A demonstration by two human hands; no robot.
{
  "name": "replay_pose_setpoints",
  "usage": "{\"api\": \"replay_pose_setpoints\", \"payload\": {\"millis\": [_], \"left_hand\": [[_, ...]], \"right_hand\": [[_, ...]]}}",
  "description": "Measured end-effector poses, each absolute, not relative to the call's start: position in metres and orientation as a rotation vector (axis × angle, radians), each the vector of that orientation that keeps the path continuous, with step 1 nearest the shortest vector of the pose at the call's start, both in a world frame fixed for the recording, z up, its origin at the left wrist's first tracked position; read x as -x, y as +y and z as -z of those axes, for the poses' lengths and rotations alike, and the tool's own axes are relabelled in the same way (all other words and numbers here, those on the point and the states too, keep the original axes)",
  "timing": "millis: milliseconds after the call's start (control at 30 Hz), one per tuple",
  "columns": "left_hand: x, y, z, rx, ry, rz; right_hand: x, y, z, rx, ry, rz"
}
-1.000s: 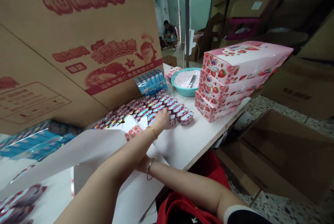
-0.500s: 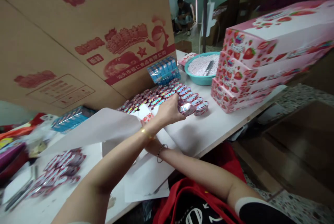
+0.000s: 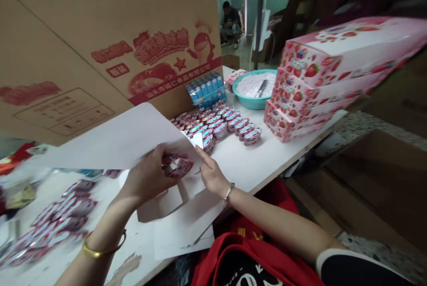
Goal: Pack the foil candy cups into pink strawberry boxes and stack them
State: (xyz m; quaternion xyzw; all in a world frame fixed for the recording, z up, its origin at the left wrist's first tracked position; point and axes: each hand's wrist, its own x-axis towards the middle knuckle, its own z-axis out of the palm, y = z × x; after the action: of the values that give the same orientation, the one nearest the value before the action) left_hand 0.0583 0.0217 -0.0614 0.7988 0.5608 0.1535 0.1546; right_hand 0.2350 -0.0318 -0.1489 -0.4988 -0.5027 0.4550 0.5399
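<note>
My left hand (image 3: 147,177) is closed around small oval packs with red-and-pink wrapping (image 3: 178,166); how many is hidden. It is over the opening of a white cardboard box (image 3: 160,206), whose large white flap (image 3: 113,139) stands raised behind it. My right hand (image 3: 213,175) grips the right side of this box, thumb uppermost, its other fingers partly hidden. Beyond the box, rows of similar shiny-topped packs (image 3: 220,129) stand on the white table (image 3: 240,161). Another blurred group of packs (image 3: 63,217) lies to the left.
A tall brown carton (image 3: 110,32) backs the table. Blue wrapped packs (image 3: 207,90) stand against it. A turquoise basin (image 3: 255,101) holds small white pieces and a scoop-like tool. Stacked strawberry-print boxes (image 3: 310,70) stand at right. A person (image 3: 231,21) sits far back.
My left hand has moved left and nearer from the pack rows, carrying packs over the box. My right hand, earlier mostly behind my left forearm, now shows at the box's right side.
</note>
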Motion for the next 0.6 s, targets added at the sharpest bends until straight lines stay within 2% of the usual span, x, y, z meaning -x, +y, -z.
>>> {"api": "replay_pose_setpoints", "payload": {"millis": [167,333,400,500,600], "left_hand": [[-0.18,0.0,0.063,-2.645,1.336,-0.156],[-0.288,-0.038,0.103,-2.745,0.991,0.067],[-0.308,-0.047,0.118,-2.777,0.802,-0.012],[-0.306,-0.033,0.127,-2.702,0.587,-0.373],[-0.29,0.012,0.131,-2.524,0.823,-0.834]], "right_hand": [[-0.327,-0.098,0.139,1.294,-1.092,-0.843],[-0.396,-0.168,0.175,1.515,-0.775,-0.722],[-0.412,-0.186,0.195,1.521,-0.618,-0.723],[-0.429,-0.205,0.218,1.475,-0.382,-0.698],[-0.443,-0.217,0.23,1.441,-0.219,-0.618]]}}
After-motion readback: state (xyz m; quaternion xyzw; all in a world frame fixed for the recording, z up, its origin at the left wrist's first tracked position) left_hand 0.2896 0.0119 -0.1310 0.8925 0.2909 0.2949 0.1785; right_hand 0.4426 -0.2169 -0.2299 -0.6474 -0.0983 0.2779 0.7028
